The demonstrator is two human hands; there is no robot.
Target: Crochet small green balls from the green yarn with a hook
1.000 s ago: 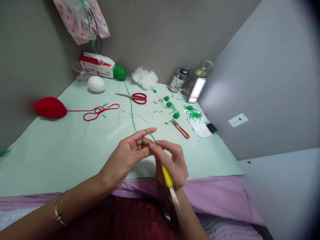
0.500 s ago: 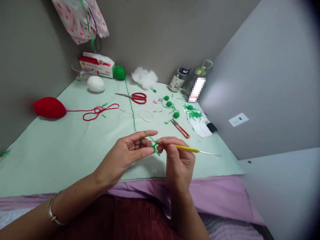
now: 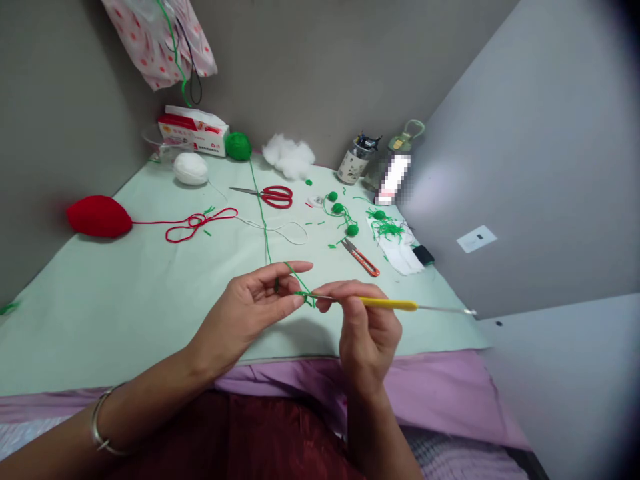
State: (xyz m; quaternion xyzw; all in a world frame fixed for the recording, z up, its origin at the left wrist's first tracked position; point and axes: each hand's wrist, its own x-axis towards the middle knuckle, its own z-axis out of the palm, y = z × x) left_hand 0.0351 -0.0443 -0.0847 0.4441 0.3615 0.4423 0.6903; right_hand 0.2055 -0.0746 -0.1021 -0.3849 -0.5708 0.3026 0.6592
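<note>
Between the thumb and fingers of my left hand point(image 3: 255, 300) is a small piece of green crochet point(image 3: 304, 297). Green yarn point(image 3: 267, 243) runs over its raised index finger and back to a green yarn ball point(image 3: 238, 146) near the wall. My right hand point(image 3: 369, 327) grips a crochet hook point(image 3: 390, 304) with a yellow handle, held almost level. The hook's thin metal tip meets the green loops by my left fingertips; the exact stitch is too small to make out.
Red-handled scissors point(image 3: 277, 197) and orange thread snips point(image 3: 361, 257) lie beyond my hands. A red yarn ball point(image 3: 100, 217), a white yarn ball point(image 3: 191, 169), white stuffing point(image 3: 289, 157), small green balls point(image 3: 338, 208), a pen cup point(image 3: 354, 165) and a lit phone point(image 3: 393, 180) are farther out.
My right hand has moved right with the crochet hook, drawing its tip back toward the edge of the green crochet. My left hand has shifted slightly left.
</note>
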